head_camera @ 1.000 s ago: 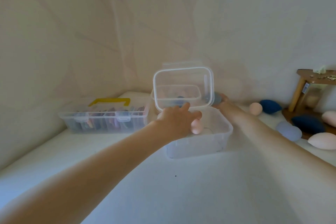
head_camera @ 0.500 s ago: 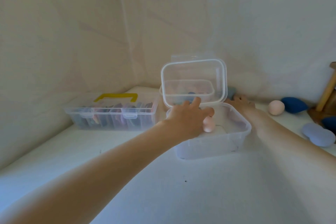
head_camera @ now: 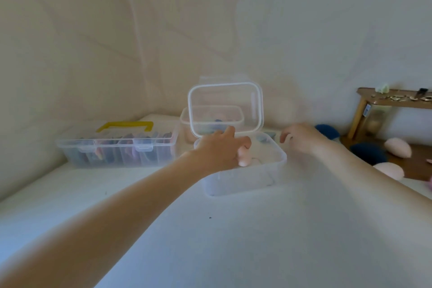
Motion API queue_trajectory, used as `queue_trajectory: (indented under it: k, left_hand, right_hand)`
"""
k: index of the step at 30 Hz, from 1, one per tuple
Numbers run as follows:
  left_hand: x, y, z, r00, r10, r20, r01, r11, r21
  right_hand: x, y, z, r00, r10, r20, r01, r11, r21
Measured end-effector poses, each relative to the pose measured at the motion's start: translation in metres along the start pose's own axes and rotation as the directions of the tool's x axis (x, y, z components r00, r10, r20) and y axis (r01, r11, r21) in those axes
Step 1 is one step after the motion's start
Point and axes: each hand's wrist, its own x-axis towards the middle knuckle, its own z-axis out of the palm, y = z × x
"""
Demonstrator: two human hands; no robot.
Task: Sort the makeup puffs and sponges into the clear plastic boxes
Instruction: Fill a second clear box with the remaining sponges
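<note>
White tabletop (head_camera: 233, 241): left hand (head_camera: 218, 151) fingers grip a pink sponge (head_camera: 244, 158) inside the open clear box (head_camera: 245, 180); right hand (head_camera: 301, 137) fingers loosely curled, empty.

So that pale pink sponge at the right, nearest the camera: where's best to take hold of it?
Probably across the domed middle of the pink sponge, coming from above with the right hand. It lies flat at the edge of the wooden tray, its rounded top exposed and nothing on it.

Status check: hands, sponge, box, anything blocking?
Left hand holds pink sponge inside the open clear box. Right hand open, empty, beside box. Lid upright; no obstruction.
</note>
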Motion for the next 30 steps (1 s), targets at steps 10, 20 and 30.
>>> queue_trajectory:
  k: [10,20,30]
  left_hand:
    - [0.004,0.018,-0.001,0.994,0.085,-0.067,-0.083,0.996,0.026]
    - [0.004,0.026,-0.003,0.997,0.078,-0.027,-0.078,0.997,0.005]
    - [0.003,0.028,-0.007,0.996,0.092,0.018,-0.093,0.992,0.082]
  right_hand:
    - [0.007,0.024,0.019,0.981,0.191,-0.030,-0.193,0.968,-0.158]
    - [-0.054,-0.015,-0.081,0.989,-0.094,-0.116,0.144,0.796,0.587]
    - [-0.070,-0.040,-0.048,0.950,-0.307,0.066,0.300,0.949,0.096]
